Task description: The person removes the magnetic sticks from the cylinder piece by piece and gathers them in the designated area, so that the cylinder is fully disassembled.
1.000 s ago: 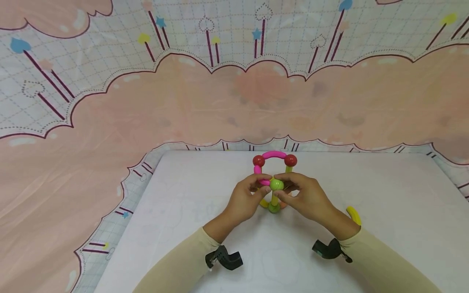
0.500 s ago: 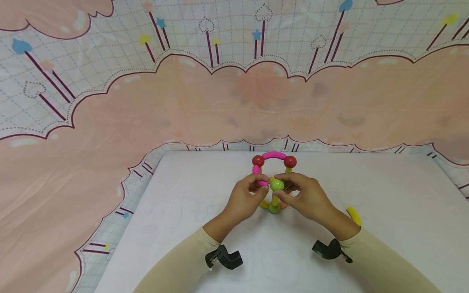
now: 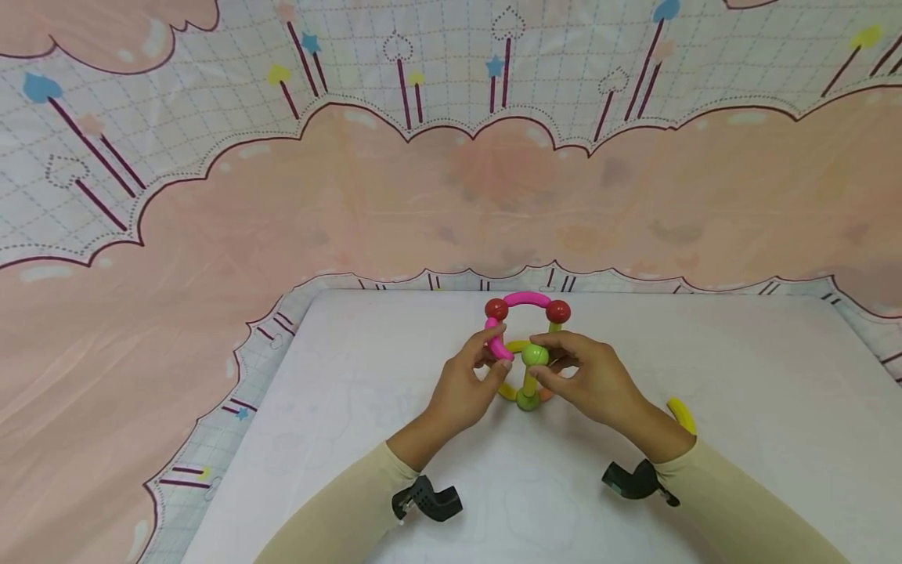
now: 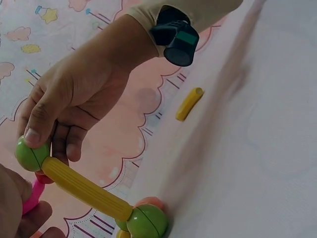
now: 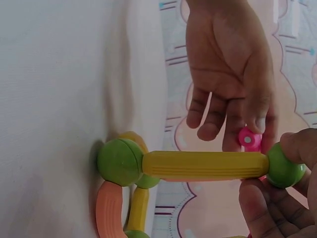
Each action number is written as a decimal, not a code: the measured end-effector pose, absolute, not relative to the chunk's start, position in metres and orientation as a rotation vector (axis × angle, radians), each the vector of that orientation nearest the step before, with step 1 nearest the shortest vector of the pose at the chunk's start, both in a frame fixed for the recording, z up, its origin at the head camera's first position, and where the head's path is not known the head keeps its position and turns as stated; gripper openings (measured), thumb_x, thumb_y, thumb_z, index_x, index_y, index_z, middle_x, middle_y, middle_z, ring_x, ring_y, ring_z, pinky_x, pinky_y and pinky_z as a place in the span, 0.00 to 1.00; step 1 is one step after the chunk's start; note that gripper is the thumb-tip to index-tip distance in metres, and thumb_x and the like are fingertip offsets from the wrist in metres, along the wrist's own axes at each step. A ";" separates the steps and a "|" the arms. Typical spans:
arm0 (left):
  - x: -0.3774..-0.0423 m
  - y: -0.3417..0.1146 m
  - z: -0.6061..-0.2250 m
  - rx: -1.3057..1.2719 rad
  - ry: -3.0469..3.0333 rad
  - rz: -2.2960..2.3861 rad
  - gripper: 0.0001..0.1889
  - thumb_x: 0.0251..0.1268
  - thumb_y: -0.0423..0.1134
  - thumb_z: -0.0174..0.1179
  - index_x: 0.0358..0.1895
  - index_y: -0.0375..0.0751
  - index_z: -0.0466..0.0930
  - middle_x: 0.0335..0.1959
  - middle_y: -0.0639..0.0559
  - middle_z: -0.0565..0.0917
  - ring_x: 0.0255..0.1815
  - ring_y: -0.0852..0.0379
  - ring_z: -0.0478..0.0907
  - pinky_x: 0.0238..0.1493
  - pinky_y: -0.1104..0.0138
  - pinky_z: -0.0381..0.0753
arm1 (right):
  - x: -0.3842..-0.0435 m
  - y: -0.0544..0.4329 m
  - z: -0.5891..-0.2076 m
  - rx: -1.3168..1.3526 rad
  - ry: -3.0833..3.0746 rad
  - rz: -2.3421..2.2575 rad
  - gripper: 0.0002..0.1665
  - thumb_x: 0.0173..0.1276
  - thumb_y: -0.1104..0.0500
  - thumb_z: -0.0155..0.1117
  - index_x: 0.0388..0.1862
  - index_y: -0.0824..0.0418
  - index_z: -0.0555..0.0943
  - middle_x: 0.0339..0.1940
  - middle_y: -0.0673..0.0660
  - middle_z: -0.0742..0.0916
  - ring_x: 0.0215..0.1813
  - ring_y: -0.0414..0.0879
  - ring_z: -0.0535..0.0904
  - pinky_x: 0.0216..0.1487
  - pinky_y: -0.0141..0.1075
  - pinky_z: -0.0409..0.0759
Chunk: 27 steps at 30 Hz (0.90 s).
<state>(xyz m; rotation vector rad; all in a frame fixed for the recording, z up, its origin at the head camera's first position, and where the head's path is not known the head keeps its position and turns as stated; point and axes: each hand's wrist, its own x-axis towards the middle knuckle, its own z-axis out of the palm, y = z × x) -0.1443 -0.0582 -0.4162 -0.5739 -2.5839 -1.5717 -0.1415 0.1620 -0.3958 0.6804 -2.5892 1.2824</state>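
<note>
A frame of magnetic balls and rods stands upright on the white table. My left hand pinches a pink curved rod between fingertips and thumb; its top meets a red ball. The rod's lower end, with a metal dot, points free in the right wrist view, left of a green ball. That ball tops a yellow straight rod, and my right hand pinches it. Below, the rod joins another green ball on the table. My right fingers hide part of the frame's right side.
A loose yellow curved rod lies by my right wrist. At the frame's top, a pink arch links the left red ball to another red ball. A patterned cloth rises behind the table.
The pink curved rod's lower end has swung left and down, away from the upper green ball, and my left hand has shifted slightly left with it. My right hand stays nearly still.
</note>
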 end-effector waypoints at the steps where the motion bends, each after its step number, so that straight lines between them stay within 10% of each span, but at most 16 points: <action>1: -0.144 -0.059 -0.417 -0.564 -2.587 -1.568 0.30 0.76 0.36 0.62 0.77 0.45 0.65 0.47 0.47 0.89 0.53 0.50 0.83 0.64 0.45 0.80 | -0.141 0.162 -0.396 0.678 -2.590 1.285 0.27 0.61 0.64 0.81 0.60 0.64 0.85 0.45 0.54 0.91 0.40 0.45 0.88 0.43 0.47 0.90; 8: -0.146 -0.060 -0.419 -0.461 -2.598 -1.613 0.35 0.75 0.37 0.64 0.77 0.44 0.54 0.45 0.49 0.89 0.52 0.49 0.83 0.64 0.46 0.79 | -0.140 0.163 -0.396 0.666 -2.598 1.299 0.27 0.61 0.65 0.80 0.60 0.64 0.84 0.45 0.53 0.91 0.41 0.46 0.88 0.43 0.43 0.89; 27: -0.157 -0.081 -0.437 -0.451 -2.538 -1.544 0.25 0.72 0.33 0.66 0.67 0.41 0.70 0.48 0.45 0.90 0.46 0.50 0.85 0.59 0.45 0.81 | -0.140 0.162 -0.397 0.639 -2.614 1.292 0.27 0.62 0.63 0.80 0.61 0.62 0.84 0.45 0.53 0.91 0.41 0.46 0.87 0.45 0.49 0.89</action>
